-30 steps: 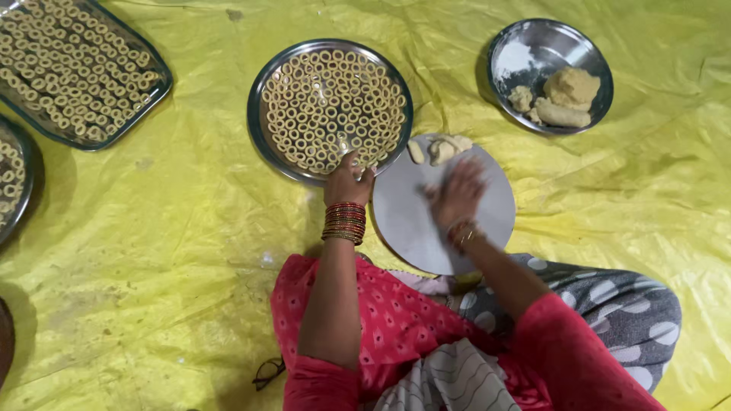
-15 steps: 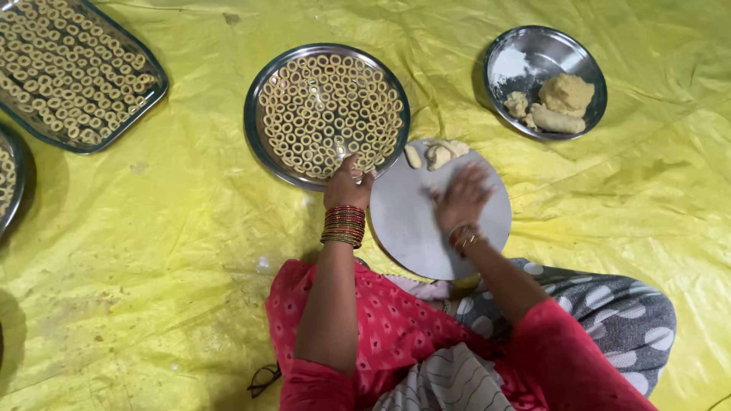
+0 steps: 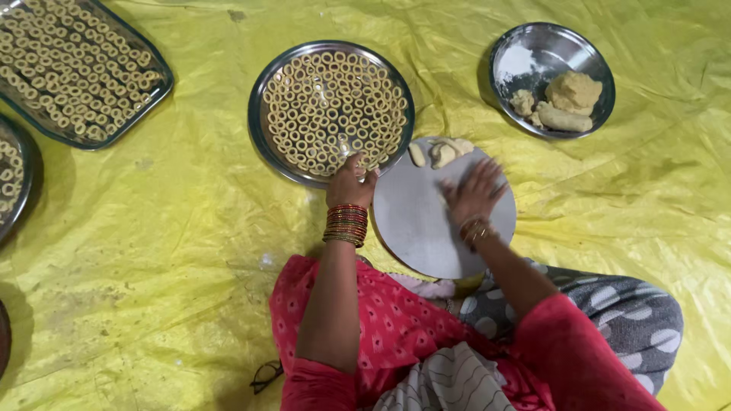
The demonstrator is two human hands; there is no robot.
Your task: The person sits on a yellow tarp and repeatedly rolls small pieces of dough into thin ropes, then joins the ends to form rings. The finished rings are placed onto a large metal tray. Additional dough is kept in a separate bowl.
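My left hand (image 3: 351, 181), with red and gold bangles on the wrist, rests with curled fingers at the near rim of a round steel plate (image 3: 260, 144) filled with several small dough rings (image 3: 332, 108). What the fingertips hold is hidden. My right hand (image 3: 473, 194) lies flat and blurred on a round grey board (image 3: 415, 228) in front of my knees. Any dough under its palm cannot be seen. A few short dough pieces (image 3: 439, 151) lie at the board's far edge.
A steel bowl (image 3: 586, 46) with dough lumps and flour stands at the back right. A rectangular tray (image 3: 72, 68) of dough rings sits at the back left, with another plate (image 3: 11, 179) at the left edge. A yellow sheet (image 3: 152, 251) covers the floor.
My right hand has slid a little across the board. My left hand stays at the plate's near rim.
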